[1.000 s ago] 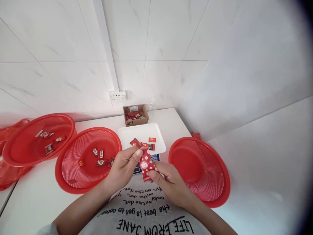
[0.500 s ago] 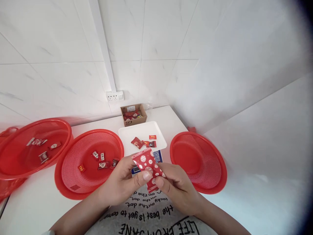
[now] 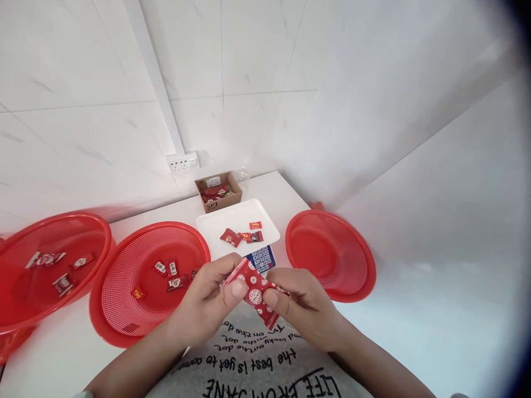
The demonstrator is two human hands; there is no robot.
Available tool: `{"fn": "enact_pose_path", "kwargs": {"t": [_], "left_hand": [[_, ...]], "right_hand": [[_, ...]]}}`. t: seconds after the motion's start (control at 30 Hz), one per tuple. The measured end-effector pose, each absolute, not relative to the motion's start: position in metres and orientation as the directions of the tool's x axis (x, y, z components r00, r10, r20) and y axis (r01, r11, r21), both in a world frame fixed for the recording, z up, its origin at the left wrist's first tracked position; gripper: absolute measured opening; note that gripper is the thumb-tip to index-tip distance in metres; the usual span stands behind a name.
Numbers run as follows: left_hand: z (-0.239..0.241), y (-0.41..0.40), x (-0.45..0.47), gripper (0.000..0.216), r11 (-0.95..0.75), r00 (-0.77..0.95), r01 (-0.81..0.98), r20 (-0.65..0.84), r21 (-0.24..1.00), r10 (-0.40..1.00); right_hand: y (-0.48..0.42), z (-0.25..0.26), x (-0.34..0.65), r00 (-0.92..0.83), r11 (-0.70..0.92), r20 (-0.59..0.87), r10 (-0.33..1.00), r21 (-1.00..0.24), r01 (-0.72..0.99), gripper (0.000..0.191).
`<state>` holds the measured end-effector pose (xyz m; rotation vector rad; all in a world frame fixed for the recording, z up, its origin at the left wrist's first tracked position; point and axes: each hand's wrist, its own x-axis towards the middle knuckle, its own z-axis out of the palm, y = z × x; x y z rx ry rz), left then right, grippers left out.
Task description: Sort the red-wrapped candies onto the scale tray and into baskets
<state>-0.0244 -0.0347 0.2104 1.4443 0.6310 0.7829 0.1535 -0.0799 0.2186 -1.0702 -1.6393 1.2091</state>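
Between my two hands is a red candy packet [image 3: 256, 297] with white round patterns, held in front of my shirt. My left hand [image 3: 211, 298] pinches its upper left end, thumb on top. My right hand [image 3: 301, 304] grips its right side between thumb and fingers. Just beyond my hands lies a blue-and-white keypad panel [image 3: 262, 258], partly covered by them. A white tray [image 3: 240, 213] behind it bears several small red wrapped candies [image 3: 231, 237].
Near my left arm stands a red mesh basket [image 3: 112, 323] with several wrapped candies; another red basket [image 3: 93, 218] with candies is farther left. To the right sits a third red basket [image 3: 371, 276]. A cardboard box [image 3: 224, 203] of red packets stands near the wall, below a socket [image 3: 182, 162].
The packet has tilted, its lower end swinging to the right, while both hands keep hold of it. The camera view has shifted slightly and turned.
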Motion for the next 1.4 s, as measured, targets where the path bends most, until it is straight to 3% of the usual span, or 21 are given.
{"fn": "enact_pose_path", "kwargs": {"t": [0.13,0.3,0.5,0.83,1.03,1.2,1.4], "left_hand": [[0.213,-0.033,-0.017,0.036,0.03,0.573,-0.048,0.003,0.998,0.819],[0.22,-0.038,-0.007,0.032,0.045,0.515,-0.099,0.012,0.994,0.857],[0.232,-0.047,0.003,0.033,0.069,0.445,-0.087,-0.023,0.994,0.895],[0.235,-0.055,0.022,0.038,0.244,0.327,-0.304,-0.14,0.921,0.935],[0.237,-0.05,0.038,0.038,0.237,0.295,-0.341,-0.136,0.91,0.946],[0.232,-0.044,0.048,0.029,0.193,0.293,-0.329,-0.095,0.924,0.951],[0.234,-0.043,0.054,0.041,0.27,0.445,-0.248,-0.138,0.93,0.885]], "right_hand": [[-0.081,0.22,0.163,-0.286,0.1,0.062,0.956,-0.987,0.123,0.041],[-0.078,0.219,0.177,-0.201,0.004,0.009,0.98,-1.0,-0.029,0.041],[-0.067,0.219,0.191,-0.196,0.011,0.038,0.98,-0.991,-0.135,0.04],[-0.047,0.205,0.205,-0.332,-0.035,0.067,0.941,-0.956,-0.291,0.04],[-0.039,0.208,0.217,-0.353,-0.099,0.019,0.935,-0.945,-0.312,0.042],[-0.04,0.216,0.229,-0.493,-0.144,-0.005,0.87,-0.959,-0.245,0.042],[-0.04,0.219,0.235,-0.468,-0.157,-0.031,0.883,-0.96,-0.232,0.038]]}}
